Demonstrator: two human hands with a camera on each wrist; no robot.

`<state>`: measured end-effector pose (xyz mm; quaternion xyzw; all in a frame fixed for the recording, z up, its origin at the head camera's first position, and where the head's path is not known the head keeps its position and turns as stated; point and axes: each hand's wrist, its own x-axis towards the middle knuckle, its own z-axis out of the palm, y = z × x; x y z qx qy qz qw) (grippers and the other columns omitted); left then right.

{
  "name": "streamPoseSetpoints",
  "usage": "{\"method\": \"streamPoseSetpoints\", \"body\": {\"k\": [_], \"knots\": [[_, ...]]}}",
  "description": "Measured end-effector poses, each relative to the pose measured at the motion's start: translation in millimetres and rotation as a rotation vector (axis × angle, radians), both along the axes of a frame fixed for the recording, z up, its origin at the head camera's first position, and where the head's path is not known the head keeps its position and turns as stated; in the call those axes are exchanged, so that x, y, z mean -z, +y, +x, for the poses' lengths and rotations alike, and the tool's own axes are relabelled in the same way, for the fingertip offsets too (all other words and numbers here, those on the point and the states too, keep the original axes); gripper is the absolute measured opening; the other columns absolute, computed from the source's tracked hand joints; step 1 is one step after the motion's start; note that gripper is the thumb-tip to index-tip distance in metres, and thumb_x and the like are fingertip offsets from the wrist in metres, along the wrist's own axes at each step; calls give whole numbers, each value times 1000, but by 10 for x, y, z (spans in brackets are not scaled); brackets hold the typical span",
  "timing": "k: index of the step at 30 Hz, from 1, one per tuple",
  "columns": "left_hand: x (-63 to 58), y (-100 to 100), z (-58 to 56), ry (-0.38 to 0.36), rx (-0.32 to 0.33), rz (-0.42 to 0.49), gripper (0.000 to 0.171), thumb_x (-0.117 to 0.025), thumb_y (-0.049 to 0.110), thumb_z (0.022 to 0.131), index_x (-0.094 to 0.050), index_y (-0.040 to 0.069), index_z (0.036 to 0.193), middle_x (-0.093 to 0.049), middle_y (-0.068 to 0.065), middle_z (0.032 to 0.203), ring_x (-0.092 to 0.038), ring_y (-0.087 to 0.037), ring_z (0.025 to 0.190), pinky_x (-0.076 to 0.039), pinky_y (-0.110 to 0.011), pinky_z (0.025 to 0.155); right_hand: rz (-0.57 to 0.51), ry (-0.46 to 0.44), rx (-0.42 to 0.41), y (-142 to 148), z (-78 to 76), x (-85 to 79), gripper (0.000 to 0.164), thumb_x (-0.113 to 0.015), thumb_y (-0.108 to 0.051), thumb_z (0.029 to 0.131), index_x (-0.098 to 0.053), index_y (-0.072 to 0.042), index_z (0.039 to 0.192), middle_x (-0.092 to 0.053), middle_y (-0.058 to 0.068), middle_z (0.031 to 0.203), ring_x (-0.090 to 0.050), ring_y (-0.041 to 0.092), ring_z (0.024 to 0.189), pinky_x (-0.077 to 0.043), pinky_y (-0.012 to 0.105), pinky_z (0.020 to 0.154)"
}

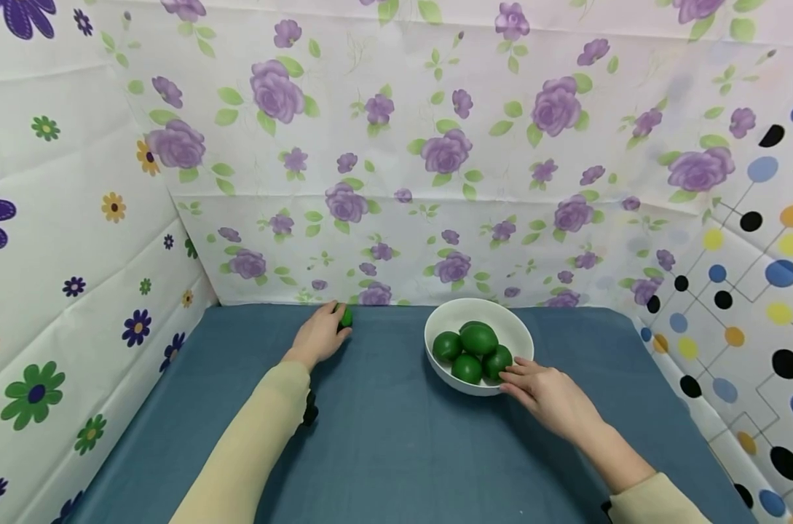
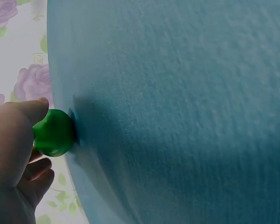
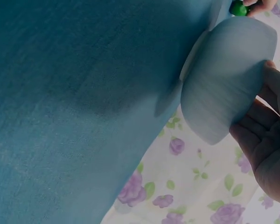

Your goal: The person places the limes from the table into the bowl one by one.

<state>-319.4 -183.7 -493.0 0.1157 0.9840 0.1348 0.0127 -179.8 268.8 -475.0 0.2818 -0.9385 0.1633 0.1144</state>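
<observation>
At the far edge of the table, my left hand (image 1: 317, 336) holds a green lime (image 1: 346, 318), much of it covered by the fingers in the head view. The left wrist view shows this lime (image 2: 55, 133) between thumb and fingers, low against the cloth. A white bowl (image 1: 438, 370) stands right of centre with several dark green limes (image 1: 478, 338) piled inside. My right hand (image 1: 553, 399) grips the bowl's near right rim, fingertips over the edge beside a lime. From the right wrist, the bowl's outer wall (image 3: 228, 79) is seen, with the right hand (image 3: 270, 135) at its rim.
A blue-grey cloth (image 1: 383, 451) covers the table. Behind it hangs a white sheet with purple roses (image 1: 445, 151). Patterned sheets also stand along the left side (image 1: 36, 291) and the right side (image 1: 756, 364). A small black object (image 1: 311, 409) shows at the left wrist.
</observation>
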Motion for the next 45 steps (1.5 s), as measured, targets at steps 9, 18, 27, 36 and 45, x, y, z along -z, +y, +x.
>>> {"method": "streamPoseSetpoints", "body": {"k": [9, 18, 27, 36, 45], "knots": [[-26, 22, 5, 36, -31, 18, 66, -71, 26, 107, -45, 6, 164, -45, -26, 159, -56, -45, 136, -52, -60, 105, -42, -20, -2, -5, 4, -24, 31, -76, -26, 102, -81, -9, 128, -75, 14, 130, -66, 37, 130, -57, 59, 98], [50, 60, -75, 35, -41, 60, 61, -72, 23, 106, -47, 2, 158, -45, -23, 162, -53, -42, 140, -49, -58, 109, -64, -26, 3, -5, -2, -22, 31, -78, -24, 100, -81, -8, 127, -75, 15, 130, -66, 38, 130, -57, 60, 98], [55, 93, -52, 39, -31, 51, 61, -75, 18, 104, -50, 3, 157, -48, -20, 159, -53, -39, 141, -49, -56, 112, -60, -38, 9, -5, -5, -22, 32, -78, -25, 101, -81, -8, 127, -74, 16, 131, -65, 39, 130, -57, 60, 98], [53, 96, -43, 48, -21, 51, 62, -77, 14, 102, -51, 3, 158, -48, -20, 156, -57, -39, 136, -52, -55, 107, -71, -59, 23, -5, 10, -26, 31, -78, -25, 101, -81, -9, 128, -74, 15, 131, -65, 39, 131, -56, 60, 99], [66, 96, -50, 32, -34, 53, 66, -77, 13, 102, -48, 2, 160, -45, -22, 154, -58, -39, 133, -54, -53, 104, -82, -67, 33, -1, -4, -21, 31, -77, -27, 101, -81, -10, 127, -74, 15, 131, -65, 38, 131, -56, 60, 100]]}}
